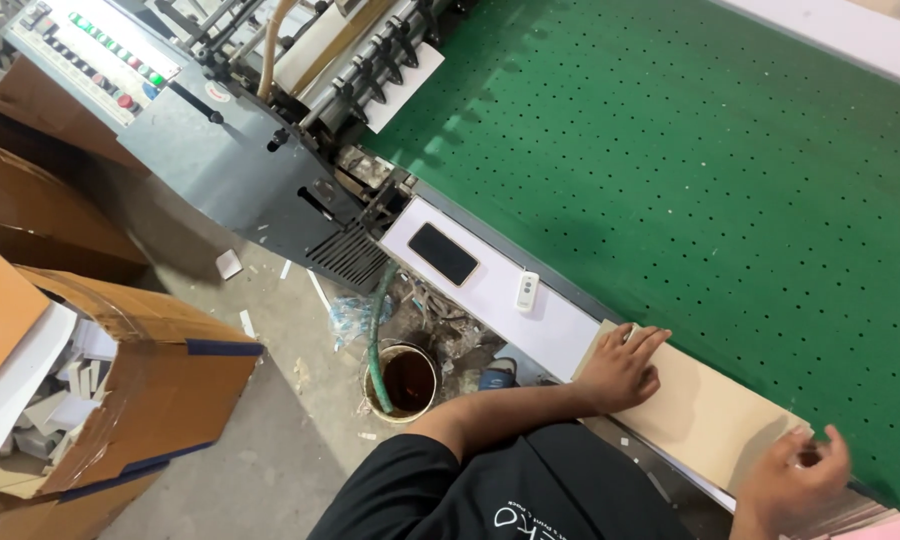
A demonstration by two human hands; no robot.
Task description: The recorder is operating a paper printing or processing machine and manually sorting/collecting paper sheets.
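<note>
**Board steadied at the edge of the green belt**

A flat tan cardboard sheet [705, 410] is seen lying on the near rail beside the perforated green conveyor belt [690, 170], just past a white panel [500, 290] on which a dark phone [443, 254] and a small white remote [527, 291] are laid. The left hand [625, 368] is pressed flat on the sheet's far end, fingers spread, nothing gripped. The right hand [795, 478] is curled at the near corner; whether the edge is actually pinched cannot be told, since the fingertips are folded out of sight.

The sheet is judged light, thin and fairly stiff, smooth enough to slide, and liable to crease if bent; it is best taken by its 2 short ends. A stack [870, 520] beneath the right hand is cut off by the frame, so its depth is hidden. The feeder machine [240, 150] is only partly shown.
</note>
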